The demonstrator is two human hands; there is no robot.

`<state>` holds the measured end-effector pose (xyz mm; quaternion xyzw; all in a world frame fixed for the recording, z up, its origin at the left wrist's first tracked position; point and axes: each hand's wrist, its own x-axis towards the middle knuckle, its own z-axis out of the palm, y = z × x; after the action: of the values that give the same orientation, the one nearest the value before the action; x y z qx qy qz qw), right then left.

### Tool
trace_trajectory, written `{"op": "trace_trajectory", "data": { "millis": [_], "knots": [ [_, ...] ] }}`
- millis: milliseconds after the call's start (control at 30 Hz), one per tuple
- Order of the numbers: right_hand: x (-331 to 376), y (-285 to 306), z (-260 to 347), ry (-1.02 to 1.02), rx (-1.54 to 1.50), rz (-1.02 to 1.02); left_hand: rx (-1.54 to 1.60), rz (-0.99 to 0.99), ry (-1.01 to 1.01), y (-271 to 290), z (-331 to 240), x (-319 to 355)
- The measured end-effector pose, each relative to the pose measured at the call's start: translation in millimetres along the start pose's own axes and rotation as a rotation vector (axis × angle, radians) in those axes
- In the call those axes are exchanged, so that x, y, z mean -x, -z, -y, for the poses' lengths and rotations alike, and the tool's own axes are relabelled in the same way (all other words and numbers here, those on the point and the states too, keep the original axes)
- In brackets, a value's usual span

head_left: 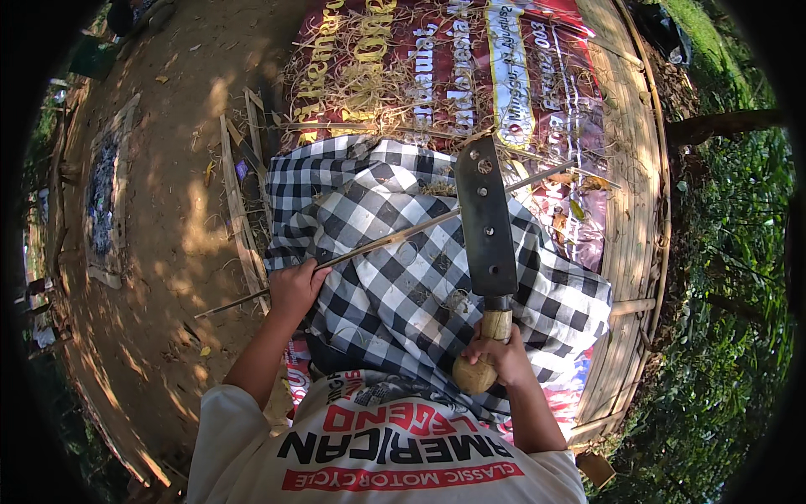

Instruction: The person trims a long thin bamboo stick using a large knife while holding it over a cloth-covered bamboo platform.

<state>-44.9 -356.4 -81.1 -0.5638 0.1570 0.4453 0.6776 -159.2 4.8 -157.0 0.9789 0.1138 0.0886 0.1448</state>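
My left hand [294, 288] is closed round a long thin bamboo strip [386, 239], which slants up to the right across my lap. In my right hand [501, 353] is a machete [487, 218] with a broad dark blade, several round holes along it and a pale wooden handle ending in a round knob. The blade points away from me and crosses over the strip, hiding a short part of it; whether they touch I cannot tell. A black-and-white checked cloth [378, 202] covers my legs under both hands, with thin shavings on it.
Beyond the cloth lies a dark red printed banner [403, 76] strewn with curly shavings. It rests on a bamboo-slat platform [625, 193] with green plants [730, 252] to its right. Split bamboo pieces [239, 210] lean at the left, above the bare earth ground [180, 168].
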Motion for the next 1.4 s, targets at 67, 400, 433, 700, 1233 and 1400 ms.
{"op": "trace_trajectory", "data": {
  "millis": [67, 400, 433, 700, 1233, 1400],
  "knots": [
    [0, 4, 7, 0.023, -0.004, 0.007, 0.027, -0.009, -0.012, -2, -4, -7],
    [7, 7, 3, 0.040, 0.039, 0.031, 0.021, 0.031, 0.016, 2, -6, -1],
    [5, 3, 15, 0.115, -0.024, 0.035, 0.010, 0.008, 0.015, 1, -10, -4],
    [12, 6, -1, -0.001, 0.001, 0.062, 0.056, -0.004, 0.026, -1, -3, 1],
    [17, 2, -27, -0.101, 0.005, 0.136, 0.074, -0.004, 0.021, -6, -3, -1],
    [13, -4, -2, 0.025, -0.241, 0.106, 0.081, 0.012, 0.043, -9, -10, -3]
  ]
}}
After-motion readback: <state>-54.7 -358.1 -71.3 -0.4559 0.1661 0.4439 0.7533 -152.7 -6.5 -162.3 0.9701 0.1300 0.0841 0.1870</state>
